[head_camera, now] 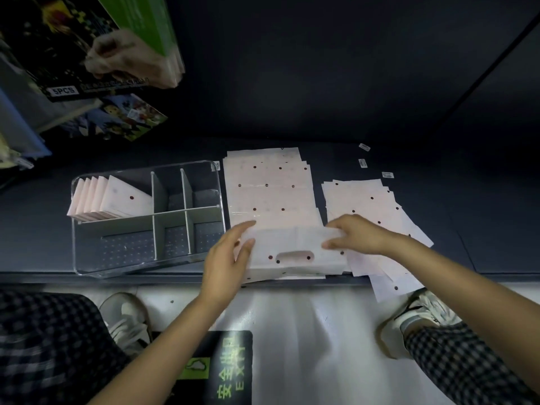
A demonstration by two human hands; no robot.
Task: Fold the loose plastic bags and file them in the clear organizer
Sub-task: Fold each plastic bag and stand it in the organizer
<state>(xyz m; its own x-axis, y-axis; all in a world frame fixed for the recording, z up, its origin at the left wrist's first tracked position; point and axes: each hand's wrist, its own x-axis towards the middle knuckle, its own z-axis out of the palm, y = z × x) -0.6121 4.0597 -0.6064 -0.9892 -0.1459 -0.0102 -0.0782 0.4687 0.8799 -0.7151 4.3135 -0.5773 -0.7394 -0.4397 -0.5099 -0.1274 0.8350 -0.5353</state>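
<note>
A pale pink plastic bag (295,249) with a cut-out handle and dark dots lies partly folded at the front of the dark shelf. My left hand (230,258) touches its left edge with nearly straight fingers. My right hand (353,233) pinches its upper right corner. Under and behind it lies a flat stack of pink bags (268,185). A second spread of bags (371,209) lies to the right. The clear organizer (87,258) stands on the left, with several folded bags (114,198) upright in its back left compartment.
The other organizer compartments hold nothing. Small white labels (363,162) lie at the back right of the shelf. Boxed goods (58,48) hang at the upper left, where another person's hand (117,54) is. My shoes (420,314) and a green exit sign (225,366) are on the floor.
</note>
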